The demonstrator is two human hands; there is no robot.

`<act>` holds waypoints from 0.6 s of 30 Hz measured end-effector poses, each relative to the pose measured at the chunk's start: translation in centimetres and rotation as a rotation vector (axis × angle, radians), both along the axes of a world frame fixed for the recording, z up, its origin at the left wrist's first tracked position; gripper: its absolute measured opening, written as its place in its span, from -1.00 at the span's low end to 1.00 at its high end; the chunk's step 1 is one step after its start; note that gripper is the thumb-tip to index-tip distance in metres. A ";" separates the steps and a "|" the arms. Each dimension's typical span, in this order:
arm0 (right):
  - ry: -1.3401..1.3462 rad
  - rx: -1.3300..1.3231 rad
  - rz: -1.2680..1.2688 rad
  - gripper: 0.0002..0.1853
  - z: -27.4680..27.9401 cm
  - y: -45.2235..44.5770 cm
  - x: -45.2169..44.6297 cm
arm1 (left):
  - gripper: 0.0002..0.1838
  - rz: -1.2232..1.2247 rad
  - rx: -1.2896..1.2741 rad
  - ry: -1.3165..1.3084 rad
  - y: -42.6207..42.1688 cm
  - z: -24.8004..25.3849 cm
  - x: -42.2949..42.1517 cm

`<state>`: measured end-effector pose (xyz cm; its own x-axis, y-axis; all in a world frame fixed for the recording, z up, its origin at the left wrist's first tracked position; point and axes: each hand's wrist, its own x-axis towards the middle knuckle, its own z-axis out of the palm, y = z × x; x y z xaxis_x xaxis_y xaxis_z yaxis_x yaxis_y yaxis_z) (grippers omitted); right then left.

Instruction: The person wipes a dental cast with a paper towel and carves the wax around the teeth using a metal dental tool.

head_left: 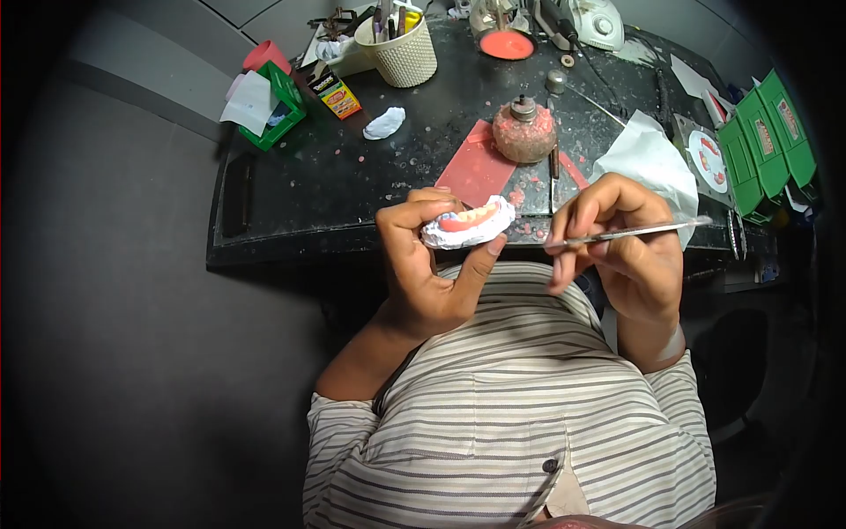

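Dental cast (pixel 468 233) at near centre, gripped in left hand (pixel 426 280), already carrying teeth (pixel 477 215) and pink wax (pixel 454 225); now slim tool (pixel 648 231) pinched in right hand (pixel 641 261), clear of it; remaining work unclear.

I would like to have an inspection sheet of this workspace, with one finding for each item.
Surface: black bench, speckled with pale and pink bits.
Job's things: white cast with pink material and tooth shapes; slim metal tool.
Clutter: pink sheet, stained jar, woven basket of tools, green box.
Hands: left hand holds the cast; right hand holds the tool, apart from the cast.
Cables: dark cable near the white device.
Surroundings: grey floor.
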<state>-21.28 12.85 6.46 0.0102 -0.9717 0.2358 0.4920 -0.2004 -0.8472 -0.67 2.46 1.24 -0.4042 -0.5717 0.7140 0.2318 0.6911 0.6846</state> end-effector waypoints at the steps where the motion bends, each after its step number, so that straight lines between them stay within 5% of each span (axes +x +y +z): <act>1: -0.002 0.002 -0.001 -0.73 0.1 -0.1 -0.1 | -0.37 -0.011 -0.011 -0.014 -0.2 -0.1 0.1; 12: -0.021 0.087 -0.088 -0.75 1.0 0.6 1.6 | -0.39 -0.023 0.019 -0.043 -0.4 -0.2 0.3; 15: 0.689 -0.393 -0.385 -0.84 0.4 0.0 1.0 | -0.37 -0.053 0.007 -0.004 -0.3 -0.2 0.1; 18: 0.912 -0.659 -0.566 -0.79 -0.2 -1.0 1.9 | -0.34 -0.097 -0.132 0.025 -0.4 -0.1 -0.2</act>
